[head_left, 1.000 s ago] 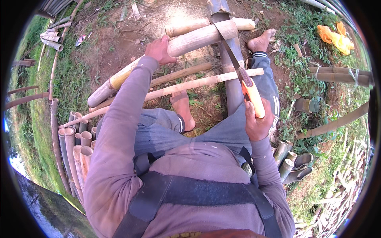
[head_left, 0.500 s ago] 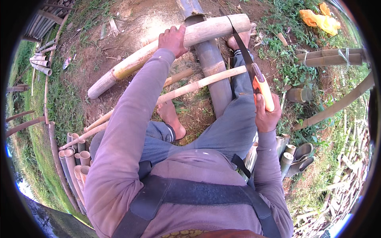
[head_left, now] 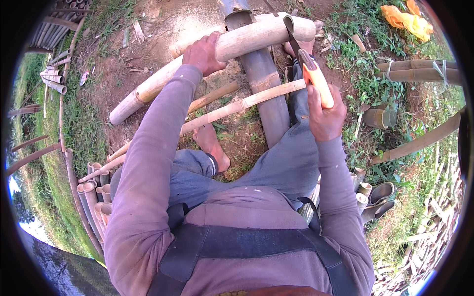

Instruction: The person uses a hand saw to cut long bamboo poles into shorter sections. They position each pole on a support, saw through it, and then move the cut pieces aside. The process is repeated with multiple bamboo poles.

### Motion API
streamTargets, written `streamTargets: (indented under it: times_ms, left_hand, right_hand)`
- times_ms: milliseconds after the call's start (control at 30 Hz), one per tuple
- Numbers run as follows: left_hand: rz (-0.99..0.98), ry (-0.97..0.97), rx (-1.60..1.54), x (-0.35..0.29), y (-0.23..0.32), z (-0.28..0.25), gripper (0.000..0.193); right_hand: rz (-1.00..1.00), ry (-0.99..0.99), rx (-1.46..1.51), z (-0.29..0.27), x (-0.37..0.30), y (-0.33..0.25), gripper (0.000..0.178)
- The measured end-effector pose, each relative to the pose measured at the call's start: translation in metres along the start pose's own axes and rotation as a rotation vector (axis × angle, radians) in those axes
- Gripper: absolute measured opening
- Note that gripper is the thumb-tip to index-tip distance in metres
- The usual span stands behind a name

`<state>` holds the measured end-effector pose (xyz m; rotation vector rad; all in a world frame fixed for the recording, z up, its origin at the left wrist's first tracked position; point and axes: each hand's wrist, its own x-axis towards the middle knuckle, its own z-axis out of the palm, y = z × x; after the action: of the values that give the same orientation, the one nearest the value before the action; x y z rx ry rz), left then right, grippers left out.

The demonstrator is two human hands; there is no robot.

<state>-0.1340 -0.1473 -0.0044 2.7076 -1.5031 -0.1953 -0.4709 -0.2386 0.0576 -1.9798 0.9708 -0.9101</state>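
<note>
My left hand is wrapped round a thick pale bamboo pole, which slants from lower left to upper right across a grey-brown bamboo support. My right hand grips the orange handle of a handsaw. The saw's dark blade runs up past the pole's hollow right end, partly hidden behind it. Just beyond that end shows another pale bamboo length, mostly covered by the pole. A thin split bamboo strip crosses between my legs, its right end close to my right hand.
Cut bamboo tubes stand at my left, and a pair of dark boots lies at my right. Tied bamboo poles and a yellow plastic bag are farther right. My bare left foot rests on the ground.
My right hand and the saw have moved up and slightly left. The pole, unbroken past the blade before, now shows a hollow end there. My left hand has shifted slightly left.
</note>
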Motion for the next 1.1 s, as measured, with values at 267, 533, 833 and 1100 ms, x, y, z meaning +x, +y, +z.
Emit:
streamTargets:
  times_ms: [267,533,833,1100]
  left_hand:
    - [0.007,-0.002,-0.030,-0.002,0.006,-0.002,0.093]
    - [0.018,0.020,-0.108,0.001,0.003,0.001,0.091]
    - [-0.003,0.031,-0.075,-0.001,0.014,0.000,0.090]
    - [0.001,0.044,-0.085,-0.001,0.010,0.000,0.091]
  right_hand:
    - [0.236,0.004,0.118,0.018,0.012,0.047,0.018]
    - [-0.113,0.363,-0.111,-0.006,0.058,0.097,0.034]
    - [-0.164,-0.109,-0.855,0.032,0.130,0.178,0.056]
    - [-0.233,-0.657,-0.829,0.148,0.201,0.156,0.032]
